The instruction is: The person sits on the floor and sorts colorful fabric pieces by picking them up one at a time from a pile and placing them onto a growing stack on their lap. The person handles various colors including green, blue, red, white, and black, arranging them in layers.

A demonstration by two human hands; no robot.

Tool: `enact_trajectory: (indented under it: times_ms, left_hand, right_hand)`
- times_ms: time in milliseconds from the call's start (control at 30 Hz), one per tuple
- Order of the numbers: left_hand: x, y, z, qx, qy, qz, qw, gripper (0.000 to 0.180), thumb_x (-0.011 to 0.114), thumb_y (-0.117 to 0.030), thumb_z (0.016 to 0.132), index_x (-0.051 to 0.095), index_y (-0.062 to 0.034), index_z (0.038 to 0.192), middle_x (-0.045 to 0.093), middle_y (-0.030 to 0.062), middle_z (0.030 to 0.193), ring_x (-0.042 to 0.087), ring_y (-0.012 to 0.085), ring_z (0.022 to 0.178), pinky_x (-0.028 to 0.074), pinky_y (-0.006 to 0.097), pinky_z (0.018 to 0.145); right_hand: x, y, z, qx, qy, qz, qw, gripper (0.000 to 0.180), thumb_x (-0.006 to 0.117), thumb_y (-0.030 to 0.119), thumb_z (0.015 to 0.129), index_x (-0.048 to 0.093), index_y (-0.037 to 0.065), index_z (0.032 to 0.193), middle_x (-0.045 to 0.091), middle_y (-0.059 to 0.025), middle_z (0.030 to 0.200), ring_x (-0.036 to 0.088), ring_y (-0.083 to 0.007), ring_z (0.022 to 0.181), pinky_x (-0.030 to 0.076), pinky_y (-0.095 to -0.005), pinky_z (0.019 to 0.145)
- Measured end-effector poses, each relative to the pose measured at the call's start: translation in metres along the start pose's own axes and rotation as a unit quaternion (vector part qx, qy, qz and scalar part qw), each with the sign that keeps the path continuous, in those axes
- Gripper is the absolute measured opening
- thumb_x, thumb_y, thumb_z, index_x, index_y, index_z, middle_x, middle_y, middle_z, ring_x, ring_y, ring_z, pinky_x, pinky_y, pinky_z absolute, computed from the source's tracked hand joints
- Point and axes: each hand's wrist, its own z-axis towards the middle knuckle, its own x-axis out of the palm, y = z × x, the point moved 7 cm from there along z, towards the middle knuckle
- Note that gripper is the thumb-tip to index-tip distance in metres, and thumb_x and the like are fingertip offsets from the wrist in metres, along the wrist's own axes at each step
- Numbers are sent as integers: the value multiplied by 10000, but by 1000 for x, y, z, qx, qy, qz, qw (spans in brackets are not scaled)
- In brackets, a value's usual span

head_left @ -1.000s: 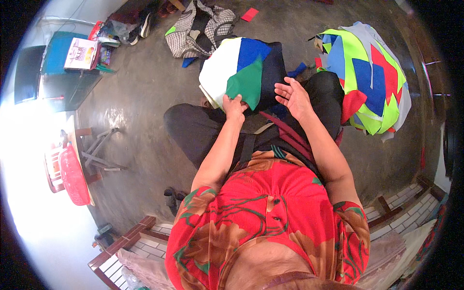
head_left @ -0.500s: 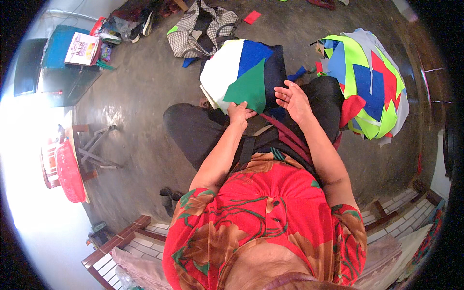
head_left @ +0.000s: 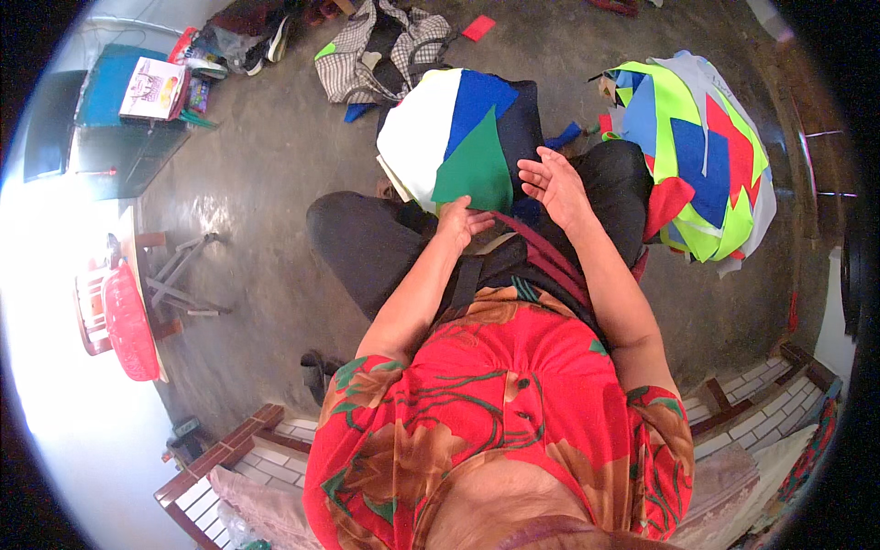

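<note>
In front of my lap stands a rounded pile of cloth with white (head_left: 417, 128), blue (head_left: 481, 105) and dark navy (head_left: 524, 119) pieces. A pointed green cloth piece (head_left: 478, 165) lies over its front. My left hand (head_left: 464, 223) is closed on the lower edge of the green piece, thumb on top. To the right, my right hand (head_left: 556, 188) is raised beside the navy cloth, fingers stretched and holding nothing. Maroon straps or strips (head_left: 550, 261) run across my lap beneath it.
A big heap of coloured cloth scraps (head_left: 701, 165) sits right of my knee. A checked bag (head_left: 385, 55) lies beyond the pile. Small scraps, one red (head_left: 478, 27) and one blue (head_left: 562, 137), lie on the floor. At left are a teal cabinet (head_left: 115, 137) and a red plastic item (head_left: 130, 321).
The green piece has shifted slightly to the right, and my left hand has moved a little right with it. My right hand has hardly moved.
</note>
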Motion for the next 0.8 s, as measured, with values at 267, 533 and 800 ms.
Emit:
enact_trajectory:
  times_ms: [267, 533, 800]
  left_hand:
    - [6, 24, -9, -153, 29, 79, 985, 336, 378, -228, 934, 477, 62, 1071, 574, 263, 976, 633, 352, 799, 553, 429, 592]
    - [50, -18, -47, 228, 34, 477, 848, 121, 491, -68, 810, 594, -4, 806, 629, 121, 677, 597, 277, 558, 464, 345, 481]
    - [75, -69, -73, 517, -115, 688, 496, 527, 696, -87, 689, 501, -59, 1178, 408, 188, 1320, 346, 363, 1252, 287, 462, 1029]
  right_hand:
    - [-1, 0, 0, -11, 23, 1, 1000, 332, 496, 230, 933, 405, 86, 1219, 611, -160, 1074, 621, -199, 874, 520, -332, 739]
    - [-1, -1, -2, -7, 17, -2, 1000, 355, 523, 234, 914, 407, 80, 1212, 612, -154, 1041, 618, -206, 851, 526, -342, 718]
    - [2, -6, 1, -4, 15, -12, 1000, 349, 564, 233, 868, 454, 91, 1167, 643, -134, 962, 631, -212, 791, 522, -331, 680]
